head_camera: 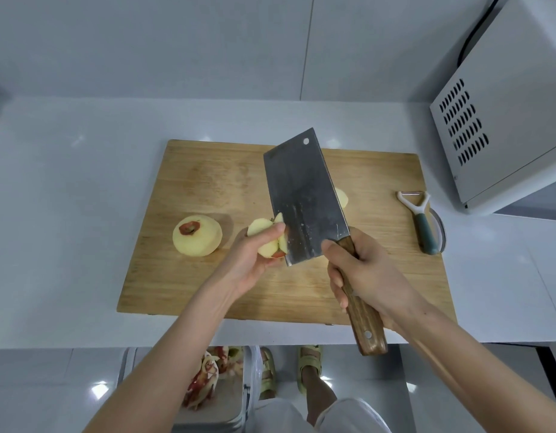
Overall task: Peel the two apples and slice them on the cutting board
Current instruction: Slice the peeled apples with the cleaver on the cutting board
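Cleaver (pixel 304 195) in right hand (pixel 361 273) partly hides apple half (pixel 264 234) in left hand (pixel 248 260).

We see 2 bare arms, the left forearm (pixel 176 339) and the right forearm (pixel 457 339), uncovered right up to the picture's edge. The left hand (pixel 248 264) and right hand (pixel 364 276) are also bare. Lower down, we see 2 feet in pale yellow-green sandals with broad straps: the left sandal (pixel 267 373), partly hidden, and the right sandal (pixel 309 367). At the bottom edge, loose white cloth (pixel 301 417) covers the legs.
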